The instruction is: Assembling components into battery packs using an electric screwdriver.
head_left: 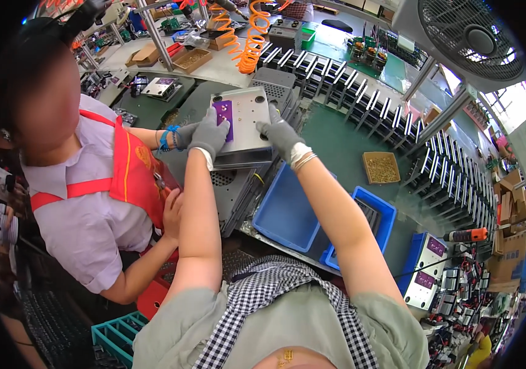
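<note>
Both of my gloved hands are at a silver metal case (249, 126) with a purple label (224, 119) on its face. My left hand (211, 133) grips its left side, the fingers lying over the label's edge. On the right side my right hand (280, 134) holds the edge, with the thumb on the top face. Other metal cases and perforated panels (273, 78) lie stacked beneath and behind it. A co-worker's gloved hand (184, 134), with a blue band at the wrist, is just left of my left hand and partly hidden by it.
The co-worker in a red apron (129, 161) stands close at my left. Blue bins (286, 215) and a box of small brass-coloured parts (381, 167) are on the green bench. Rows of metal brackets (361, 98) line its far side. Orange coiled hoses (252, 49) hang above.
</note>
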Available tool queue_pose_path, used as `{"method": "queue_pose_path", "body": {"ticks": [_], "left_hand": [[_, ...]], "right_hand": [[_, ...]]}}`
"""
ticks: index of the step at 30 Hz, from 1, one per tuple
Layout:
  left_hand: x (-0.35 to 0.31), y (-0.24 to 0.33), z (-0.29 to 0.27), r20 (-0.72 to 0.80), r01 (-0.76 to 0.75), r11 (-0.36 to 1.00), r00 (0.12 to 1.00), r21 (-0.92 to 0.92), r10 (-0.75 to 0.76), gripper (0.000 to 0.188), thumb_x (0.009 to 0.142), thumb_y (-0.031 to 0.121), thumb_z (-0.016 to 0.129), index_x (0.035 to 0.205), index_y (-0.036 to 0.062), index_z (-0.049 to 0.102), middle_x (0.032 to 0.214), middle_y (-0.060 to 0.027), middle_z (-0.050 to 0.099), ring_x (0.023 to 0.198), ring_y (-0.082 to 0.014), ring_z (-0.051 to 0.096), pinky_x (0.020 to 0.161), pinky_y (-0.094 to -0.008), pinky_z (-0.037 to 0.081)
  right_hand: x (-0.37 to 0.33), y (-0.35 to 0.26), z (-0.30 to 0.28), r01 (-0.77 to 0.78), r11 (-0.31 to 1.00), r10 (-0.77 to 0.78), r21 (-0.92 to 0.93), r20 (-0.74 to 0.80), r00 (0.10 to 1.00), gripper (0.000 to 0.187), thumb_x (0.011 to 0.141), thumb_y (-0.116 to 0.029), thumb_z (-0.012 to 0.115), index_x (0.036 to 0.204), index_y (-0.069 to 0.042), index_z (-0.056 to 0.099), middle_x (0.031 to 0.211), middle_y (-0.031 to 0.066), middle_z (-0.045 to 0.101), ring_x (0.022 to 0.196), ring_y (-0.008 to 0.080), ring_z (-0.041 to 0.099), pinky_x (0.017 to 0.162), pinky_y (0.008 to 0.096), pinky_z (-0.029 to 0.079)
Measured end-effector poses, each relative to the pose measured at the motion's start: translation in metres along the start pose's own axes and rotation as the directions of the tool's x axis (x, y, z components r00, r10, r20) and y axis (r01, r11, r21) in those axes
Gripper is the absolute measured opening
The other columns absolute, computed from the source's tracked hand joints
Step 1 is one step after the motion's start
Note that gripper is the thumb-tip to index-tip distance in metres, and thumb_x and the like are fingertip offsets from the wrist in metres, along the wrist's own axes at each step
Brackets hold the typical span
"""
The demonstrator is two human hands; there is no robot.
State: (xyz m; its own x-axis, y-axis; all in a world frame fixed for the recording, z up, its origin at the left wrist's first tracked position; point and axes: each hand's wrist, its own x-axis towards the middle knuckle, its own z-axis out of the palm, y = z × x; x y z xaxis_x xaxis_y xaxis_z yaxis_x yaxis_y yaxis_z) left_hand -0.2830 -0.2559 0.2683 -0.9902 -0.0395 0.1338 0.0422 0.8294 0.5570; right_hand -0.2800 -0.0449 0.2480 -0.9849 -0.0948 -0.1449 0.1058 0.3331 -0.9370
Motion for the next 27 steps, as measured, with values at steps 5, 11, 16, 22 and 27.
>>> {"method": "queue_pose_path", "body": {"ticks": [5,11,16,22,27], "left_hand": [[0.004,0.000,-0.004,0.070,-0.058,0.990,0.996,0.132,0.049,0.068,0.096,0.041,0.049,0.147,-0.0022,0.039,0.132,-0.0312,0.056,0.122,-0.0431,0.056,0.104,-0.0425,0.043],[0.035,-0.043,-0.021,-0.147,-0.167,0.833,0.948,0.527,0.283,0.053,0.094,0.047,0.055,0.133,0.0100,0.056,0.123,-0.0220,0.065,0.112,-0.0404,0.062,0.094,-0.0484,0.047],[-0.097,0.216,0.077,-0.083,-0.582,0.765,0.808,-0.275,0.584,0.036,0.093,0.020,0.062,0.124,0.0023,0.062,0.119,-0.0188,0.067,0.112,-0.0352,0.061,0.100,-0.0425,0.045],[-0.359,0.406,0.315,0.392,-0.617,0.304,-0.007,-0.726,0.920,0.032,0.090,0.022,0.060,0.119,0.0091,0.065,0.119,-0.0177,0.066,0.109,-0.0349,0.063,0.095,-0.0412,0.050],[-0.463,0.501,0.472,0.353,-0.670,0.310,0.076,-0.674,0.933,0.034,0.094,0.017,0.056,0.126,0.0071,0.061,0.131,-0.0222,0.059,0.117,-0.0386,0.059,0.102,-0.0424,0.047]], "right_hand": [[-0.048,-0.013,-0.022,0.048,0.901,-0.101,0.432,0.101,0.990,0.075,0.098,-0.021,0.060,0.158,-0.002,0.018,0.140,0.0119,0.053,0.128,0.0200,0.049,0.110,0.0288,0.035],[-0.153,0.065,-0.094,0.422,0.906,-0.364,-0.042,-0.585,0.724,0.066,0.088,-0.024,0.068,0.145,0.000,0.044,0.139,0.0217,0.054,0.131,0.0366,0.049,0.112,0.0402,0.037],[-0.390,0.154,-0.253,-0.247,0.846,-0.496,-0.472,-0.867,-0.041,0.036,0.087,-0.008,0.064,0.122,-0.004,0.059,0.117,0.0166,0.062,0.111,0.0345,0.057,0.098,0.0427,0.044],[-0.605,0.359,-0.371,-0.856,0.487,0.238,0.171,-0.970,-0.058,0.027,0.089,-0.019,0.062,0.113,-0.006,0.064,0.106,0.0186,0.066,0.103,0.0375,0.062,0.088,0.0478,0.048],[-0.643,0.462,-0.380,-0.805,0.509,-0.006,-0.305,-0.936,0.352,0.012,0.086,-0.020,0.059,0.088,-0.014,0.070,0.074,0.0150,0.065,0.072,0.0364,0.064,0.068,0.0473,0.052]]}}
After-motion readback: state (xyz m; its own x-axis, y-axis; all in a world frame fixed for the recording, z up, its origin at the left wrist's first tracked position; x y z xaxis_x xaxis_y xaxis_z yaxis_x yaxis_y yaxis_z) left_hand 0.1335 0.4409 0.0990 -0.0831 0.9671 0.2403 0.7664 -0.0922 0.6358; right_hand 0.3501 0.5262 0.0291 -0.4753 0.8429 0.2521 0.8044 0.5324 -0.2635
